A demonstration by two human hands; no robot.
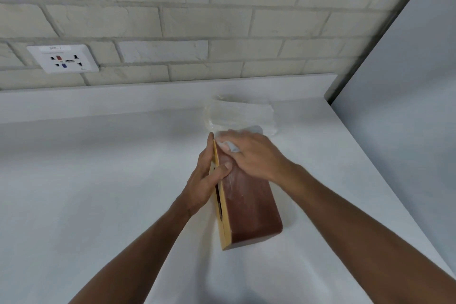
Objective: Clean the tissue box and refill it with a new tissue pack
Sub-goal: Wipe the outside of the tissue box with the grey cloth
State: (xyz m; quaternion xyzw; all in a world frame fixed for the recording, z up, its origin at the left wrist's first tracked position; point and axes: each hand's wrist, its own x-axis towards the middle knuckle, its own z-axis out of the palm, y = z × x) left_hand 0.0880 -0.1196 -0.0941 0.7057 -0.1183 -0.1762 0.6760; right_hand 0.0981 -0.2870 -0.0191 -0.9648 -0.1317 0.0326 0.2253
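Note:
A brown tissue box (249, 207) with a light wooden lid lies on its side on the white counter, lid facing left with its dark slot showing. My left hand (207, 177) grips the box's far lid edge, thumb on the brown face. On the far end of that face, my right hand (251, 153) presses a crumpled white tissue (228, 144). A clear-wrapped white tissue pack (243, 112) lies just behind the box.
The white counter (98, 180) meets a pale brick wall at the back, with a white power socket plate (63, 58) at the left. A pale grey panel (407, 81) rises along the counter's right edge.

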